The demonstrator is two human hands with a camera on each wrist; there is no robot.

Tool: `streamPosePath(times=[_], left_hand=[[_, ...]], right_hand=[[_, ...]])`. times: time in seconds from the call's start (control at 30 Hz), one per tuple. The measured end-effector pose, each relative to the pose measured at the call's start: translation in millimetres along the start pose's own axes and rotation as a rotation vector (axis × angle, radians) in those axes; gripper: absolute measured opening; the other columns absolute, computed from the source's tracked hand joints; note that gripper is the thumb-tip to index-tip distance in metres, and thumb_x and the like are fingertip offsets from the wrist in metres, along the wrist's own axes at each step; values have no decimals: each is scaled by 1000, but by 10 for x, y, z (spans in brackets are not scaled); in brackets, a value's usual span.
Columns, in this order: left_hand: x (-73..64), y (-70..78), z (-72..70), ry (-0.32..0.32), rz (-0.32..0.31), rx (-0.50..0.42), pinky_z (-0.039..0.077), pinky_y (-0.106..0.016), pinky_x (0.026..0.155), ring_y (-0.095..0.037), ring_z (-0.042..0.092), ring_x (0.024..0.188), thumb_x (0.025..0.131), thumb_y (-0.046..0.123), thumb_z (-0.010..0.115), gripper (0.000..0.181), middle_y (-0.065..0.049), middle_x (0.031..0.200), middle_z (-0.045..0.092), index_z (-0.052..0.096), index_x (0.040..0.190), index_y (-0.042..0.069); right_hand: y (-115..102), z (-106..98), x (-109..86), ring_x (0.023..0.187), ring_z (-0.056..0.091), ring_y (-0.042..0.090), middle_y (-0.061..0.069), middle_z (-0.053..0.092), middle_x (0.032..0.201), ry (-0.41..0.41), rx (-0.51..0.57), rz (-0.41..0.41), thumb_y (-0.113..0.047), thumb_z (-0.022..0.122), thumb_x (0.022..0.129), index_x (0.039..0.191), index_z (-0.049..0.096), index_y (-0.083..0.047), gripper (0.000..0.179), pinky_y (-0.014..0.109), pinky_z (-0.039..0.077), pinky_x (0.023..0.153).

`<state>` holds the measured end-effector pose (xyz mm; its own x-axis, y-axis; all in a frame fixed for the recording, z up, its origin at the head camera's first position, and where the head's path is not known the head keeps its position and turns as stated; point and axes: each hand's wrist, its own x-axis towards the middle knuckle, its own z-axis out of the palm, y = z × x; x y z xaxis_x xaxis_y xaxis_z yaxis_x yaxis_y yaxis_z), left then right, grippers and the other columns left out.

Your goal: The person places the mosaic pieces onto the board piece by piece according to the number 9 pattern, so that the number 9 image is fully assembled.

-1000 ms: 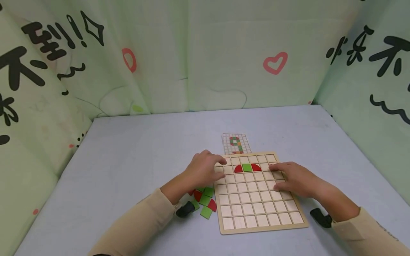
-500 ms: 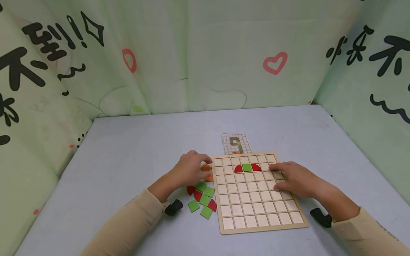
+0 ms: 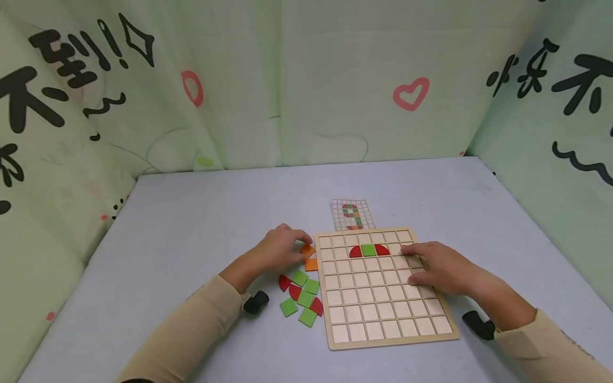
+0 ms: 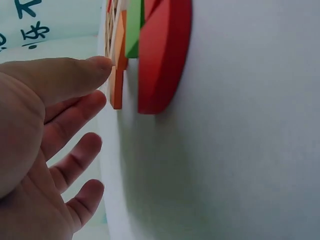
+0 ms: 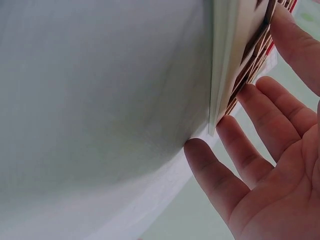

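Observation:
A wooden grid board [image 3: 390, 344] lies on the table, with a red, green, red row of tiles set near its top. My left hand [image 3: 281, 249] is beside its upper left edge, fingers loosely bent, right at two orange tiles [image 3: 311, 264]. In the left wrist view, the thumb tip [image 4: 102, 65] overlaps the orange tiles [image 4: 116, 87], and the other fingers are spread apart from the thumb. My right hand [image 3: 442, 266] rests on the board's right edge, thumb and fingers extended. The right wrist view shows fingertips [image 5: 227, 122] at the board's rim.
Below my left hand lie loose green tiles [image 3: 307, 317] and red quarter-round tiles [image 3: 284, 282]. A printed pattern card [image 3: 369, 215] sits behind the board, partly covered by it. Curtains [image 3: 335, 80] surround the table's back and sides.
My left hand has moved left, off the board's upper left corner to the orange tiles, which now show. The right hand has stayed on the board's edge.

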<state>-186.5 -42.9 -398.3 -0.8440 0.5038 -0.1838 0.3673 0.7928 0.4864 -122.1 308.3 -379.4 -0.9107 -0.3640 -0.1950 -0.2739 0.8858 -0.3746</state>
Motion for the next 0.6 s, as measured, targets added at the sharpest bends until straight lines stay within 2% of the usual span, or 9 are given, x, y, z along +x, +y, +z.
streamPosePath(times=[0.17, 0.6], left_hand=[[25, -28, 8, -18, 0, -15, 46, -33, 87, -19, 48, 106, 92, 18, 74, 31, 5, 113, 64, 70, 123, 18], [34, -53, 21, 18, -25, -27, 46, -34, 87, -20, 49, 105, 92, 14, 72, 22, 5, 107, 63, 70, 114, 16]], right_hand=[[-6, -1, 12, 124, 48, 48, 27, 57, 132, 11, -7, -14, -29, 80, 84, 134, 58, 2, 63, 60, 40, 97], [-1, -3, 6, 124, 47, 49, 28, 56, 132, -5, -6, -3, -29, 80, 84, 135, 58, 2, 64, 61, 40, 97]])
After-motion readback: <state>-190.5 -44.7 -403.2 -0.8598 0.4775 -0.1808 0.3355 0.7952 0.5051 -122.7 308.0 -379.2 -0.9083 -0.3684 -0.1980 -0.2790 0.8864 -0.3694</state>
